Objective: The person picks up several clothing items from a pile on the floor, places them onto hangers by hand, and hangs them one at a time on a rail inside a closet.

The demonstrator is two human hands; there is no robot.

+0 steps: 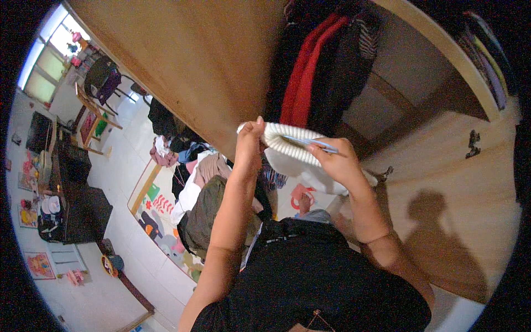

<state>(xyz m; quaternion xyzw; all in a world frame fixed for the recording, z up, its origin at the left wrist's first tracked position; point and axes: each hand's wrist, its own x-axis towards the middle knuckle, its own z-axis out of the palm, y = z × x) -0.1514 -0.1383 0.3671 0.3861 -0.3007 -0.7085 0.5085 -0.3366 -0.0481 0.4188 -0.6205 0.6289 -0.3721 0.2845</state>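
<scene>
In front of me, both hands hold up a white ribbed-knit garment (pixel 290 155) with a collar-like opening. My left hand (pixel 249 139) pinches its rim on the left. On the right, my right hand (pixel 335 159) grips a thin light-blue clothes hanger (pixel 325 144), part of which reaches into the opening. The same hand is against the knit edge; whether its fingers also hold the fabric cannot be made out. Below, the white cloth hangs down between my forearms. Much of the hanger is hidden by the garment and my fingers.
An open wardrobe has a wooden panel (pixel 199 54) on the left and a door with a metal hinge (pixel 473 144) on the right. Inside hang a red garment (pixel 305 74) and dark clothes (pixel 352 70). Piled clothes (pixel 205 207) lie on a patterned mat (pixel 159 201).
</scene>
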